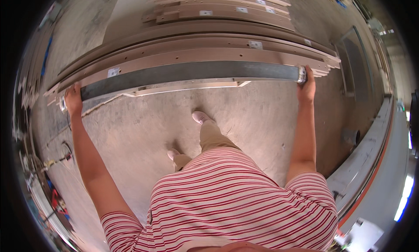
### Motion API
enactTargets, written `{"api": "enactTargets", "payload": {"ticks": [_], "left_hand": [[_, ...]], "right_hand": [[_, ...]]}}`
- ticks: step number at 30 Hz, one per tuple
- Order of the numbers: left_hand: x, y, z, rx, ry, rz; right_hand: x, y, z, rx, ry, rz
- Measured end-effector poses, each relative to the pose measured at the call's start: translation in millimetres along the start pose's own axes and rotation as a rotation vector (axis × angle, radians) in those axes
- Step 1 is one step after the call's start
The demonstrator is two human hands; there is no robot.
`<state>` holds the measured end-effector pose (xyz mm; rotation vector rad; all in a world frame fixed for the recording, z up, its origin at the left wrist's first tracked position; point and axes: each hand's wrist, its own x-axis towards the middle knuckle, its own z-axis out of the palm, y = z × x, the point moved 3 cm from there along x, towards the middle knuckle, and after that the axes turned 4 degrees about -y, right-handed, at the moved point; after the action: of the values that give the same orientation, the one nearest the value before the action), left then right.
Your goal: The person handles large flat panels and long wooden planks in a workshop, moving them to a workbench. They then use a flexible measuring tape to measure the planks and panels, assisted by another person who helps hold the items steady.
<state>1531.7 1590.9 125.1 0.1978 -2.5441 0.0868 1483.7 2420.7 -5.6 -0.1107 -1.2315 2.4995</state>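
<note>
Clasped at both ends: a long dark bar (192, 72)

Left hand (73, 100) closes around the bar's left end. The bar spans crosswise beyond the striped shirt (235, 186), over the concrete floor (248, 116); brown beams (198, 54) lie past it, whether touching I cannot tell. Right hand (307, 88) wraps the right end, fingers on its outer side.
</note>
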Motion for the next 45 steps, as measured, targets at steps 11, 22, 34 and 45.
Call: {"api": "enactTargets", "payload": {"ticks": [11, 22, 34, 45], "left_hand": [[-3, 10, 19, 0.144, 0.075, 0.118], [-165, 51, -92, -0.211, 0.229, -0.165], [-231, 57, -149, -0.477, 0.158, -0.306], [-226, 98, -185, -0.261, 0.063, -0.473]], "right_hand": [[3, -23, 25, -0.025, 0.173, -0.185], [-157, -110, -31, -0.427, 0.159, -0.508], [-137, -166, -4, -0.106, 0.382, -0.217], [-67, -175, -1, 0.016, 0.524, -0.147]]}}
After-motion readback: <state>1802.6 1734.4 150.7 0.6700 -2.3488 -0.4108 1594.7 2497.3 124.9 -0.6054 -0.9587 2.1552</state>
